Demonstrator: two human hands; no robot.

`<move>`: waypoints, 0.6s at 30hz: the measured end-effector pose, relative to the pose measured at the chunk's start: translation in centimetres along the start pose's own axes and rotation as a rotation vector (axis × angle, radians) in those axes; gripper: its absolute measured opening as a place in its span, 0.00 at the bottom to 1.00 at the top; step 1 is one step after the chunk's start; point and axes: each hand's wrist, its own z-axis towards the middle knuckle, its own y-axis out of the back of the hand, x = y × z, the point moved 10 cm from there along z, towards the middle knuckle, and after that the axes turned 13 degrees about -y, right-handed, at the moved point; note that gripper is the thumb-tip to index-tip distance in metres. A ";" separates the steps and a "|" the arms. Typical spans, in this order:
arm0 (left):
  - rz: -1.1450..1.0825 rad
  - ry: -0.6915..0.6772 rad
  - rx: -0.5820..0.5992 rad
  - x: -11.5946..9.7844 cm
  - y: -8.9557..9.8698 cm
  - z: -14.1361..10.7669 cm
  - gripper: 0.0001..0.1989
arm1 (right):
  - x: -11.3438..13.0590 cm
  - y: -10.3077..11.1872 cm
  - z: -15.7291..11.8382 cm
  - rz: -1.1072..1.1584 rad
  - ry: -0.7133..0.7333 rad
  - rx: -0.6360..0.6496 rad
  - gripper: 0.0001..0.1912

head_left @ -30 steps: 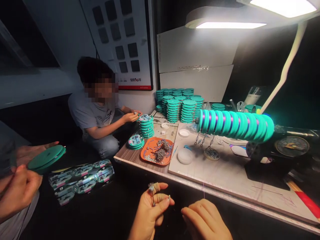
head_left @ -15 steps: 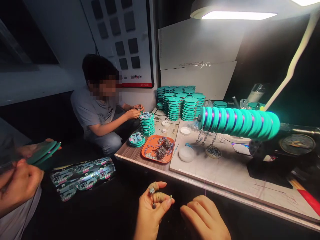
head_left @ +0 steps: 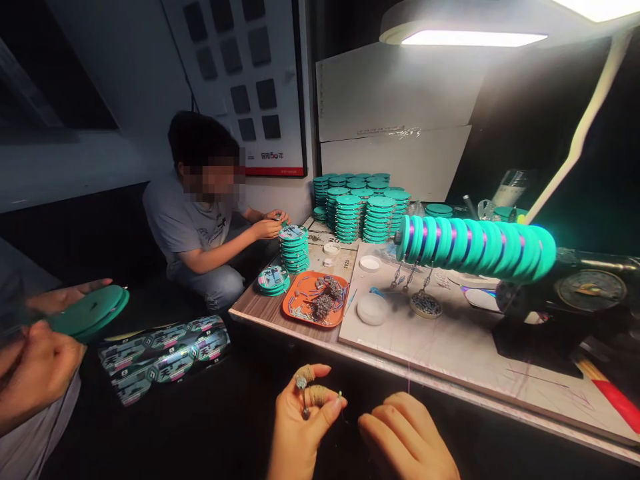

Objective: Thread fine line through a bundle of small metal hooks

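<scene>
While the left hand (head_left: 307,421) stays half open, thumb and a finger pinching a bead (head_left: 340,395) at its two o'clock, with a metal piece (head_left: 303,399) against its fingers, the right hand (head_left: 406,433) is curled nearly closed, its grip hidden from me; thread (head_left: 409,379) shows at that hand's twelve o'clock, below the surface (head_left: 265,315); I'd judge the bead light, hard, easily dropped, best taken by its sides; the thread seems supple, perhaps slick, best held near its end; the bead is tiny, yellowish-green, the thread hair-thin, purple.
</scene>
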 end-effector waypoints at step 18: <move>0.102 -0.171 -0.046 -1.8 0.3 -0.8 0.17 | -0.7 -1.0 0.3 -0.080 0.020 0.034 0.07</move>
